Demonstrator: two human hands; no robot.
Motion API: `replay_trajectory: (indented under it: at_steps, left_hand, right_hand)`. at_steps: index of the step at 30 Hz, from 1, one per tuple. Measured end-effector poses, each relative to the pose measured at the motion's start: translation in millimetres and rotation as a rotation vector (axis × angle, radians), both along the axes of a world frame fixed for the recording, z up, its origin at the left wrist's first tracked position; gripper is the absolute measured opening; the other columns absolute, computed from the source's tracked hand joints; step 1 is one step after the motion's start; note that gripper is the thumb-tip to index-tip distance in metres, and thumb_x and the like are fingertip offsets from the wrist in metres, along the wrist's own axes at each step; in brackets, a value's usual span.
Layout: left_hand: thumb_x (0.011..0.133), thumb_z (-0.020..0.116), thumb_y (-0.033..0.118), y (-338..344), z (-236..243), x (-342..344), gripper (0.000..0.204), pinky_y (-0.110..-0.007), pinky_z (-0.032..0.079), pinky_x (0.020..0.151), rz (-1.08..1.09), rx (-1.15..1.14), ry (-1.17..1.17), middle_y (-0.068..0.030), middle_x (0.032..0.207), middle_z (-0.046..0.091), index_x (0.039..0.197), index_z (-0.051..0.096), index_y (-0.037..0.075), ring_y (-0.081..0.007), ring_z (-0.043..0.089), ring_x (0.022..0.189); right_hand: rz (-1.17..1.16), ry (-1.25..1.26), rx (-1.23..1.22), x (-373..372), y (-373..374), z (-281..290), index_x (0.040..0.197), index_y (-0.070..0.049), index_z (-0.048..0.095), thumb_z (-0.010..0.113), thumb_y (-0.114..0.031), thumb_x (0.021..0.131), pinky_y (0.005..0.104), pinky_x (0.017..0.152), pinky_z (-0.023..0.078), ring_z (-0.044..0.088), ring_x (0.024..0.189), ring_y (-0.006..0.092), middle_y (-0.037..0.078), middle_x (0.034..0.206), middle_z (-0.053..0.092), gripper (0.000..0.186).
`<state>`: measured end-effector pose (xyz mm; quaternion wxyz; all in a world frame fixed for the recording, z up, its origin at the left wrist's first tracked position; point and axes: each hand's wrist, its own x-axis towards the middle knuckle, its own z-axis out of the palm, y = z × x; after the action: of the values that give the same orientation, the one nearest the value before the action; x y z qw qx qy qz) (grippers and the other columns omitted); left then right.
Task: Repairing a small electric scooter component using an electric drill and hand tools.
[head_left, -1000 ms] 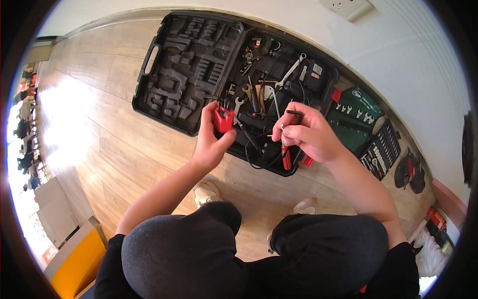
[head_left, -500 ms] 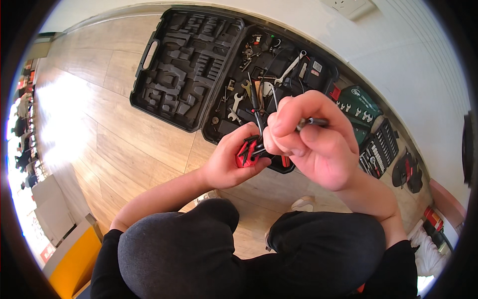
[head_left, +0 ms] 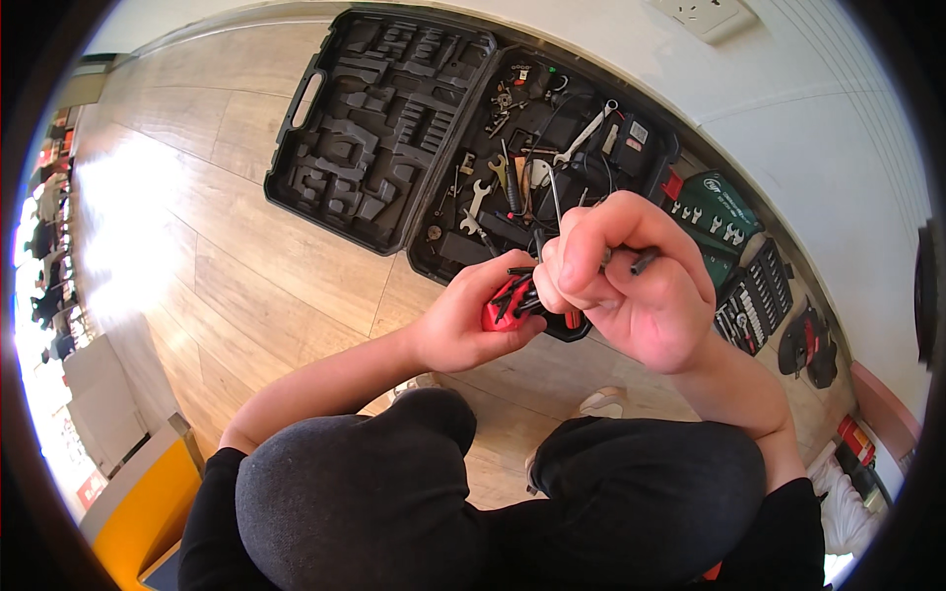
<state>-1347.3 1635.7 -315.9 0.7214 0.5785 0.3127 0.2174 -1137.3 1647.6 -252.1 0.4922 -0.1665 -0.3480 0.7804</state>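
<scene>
My left hand is closed round a red holder with several thin black hex keys sticking out of it. Close against it on the right, my right hand is curled in a pinch. A short dark rod-like end shows between its thumb and fingers; the rest of that piece is hidden. A thin metal shaft rises beyond my right fingertips; whether I hold it or it lies in the case cannot be told. Both hands are above the near edge of an open black tool case.
The case holds a combination wrench, an open-ended wrench, a screwdriver and small metal parts. Right of it lie a green wrench set, a socket set and a dark tool pouch. A white wall runs behind.
The dark piece in my right hand has tilted, its end now pointing lower and sideways. My left hand and the red holder have shifted slightly right, along with the whole view.
</scene>
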Motion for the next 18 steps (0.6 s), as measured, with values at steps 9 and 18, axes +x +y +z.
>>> replay_trajectory:
  at_steps: [9,18]
  left_hand:
    - [0.089,0.073,0.005,3.2,10.4,3.5,0.030,-0.029,0.050,0.080,-0.091,-0.158,-0.083,-0.0055,0.099,0.065,0.116,0.060,0.002,-0.0109,0.060,0.089]
    - [0.085,0.080,0.018,9.1,13.3,2.0,0.041,-0.036,0.051,0.071,-0.037,0.118,0.121,-0.0134,0.088,0.066,0.112,0.055,0.001,-0.0265,0.066,0.078]
  right_hand:
    - [0.039,0.020,0.049,0.6,-11.9,-25.0,0.105,0.005,0.059,0.034,0.004,0.085,0.0268,0.071,0.040,0.047,0.075,0.0112,0.008,0.090,0.059,0.032]
    - [-0.183,-0.598,0.652,12.6,13.7,-17.0,0.101,-0.003,0.061,0.048,0.010,0.085,0.0332,0.075,0.045,0.054,0.082,0.0195,0.006,0.090,0.063,0.025]
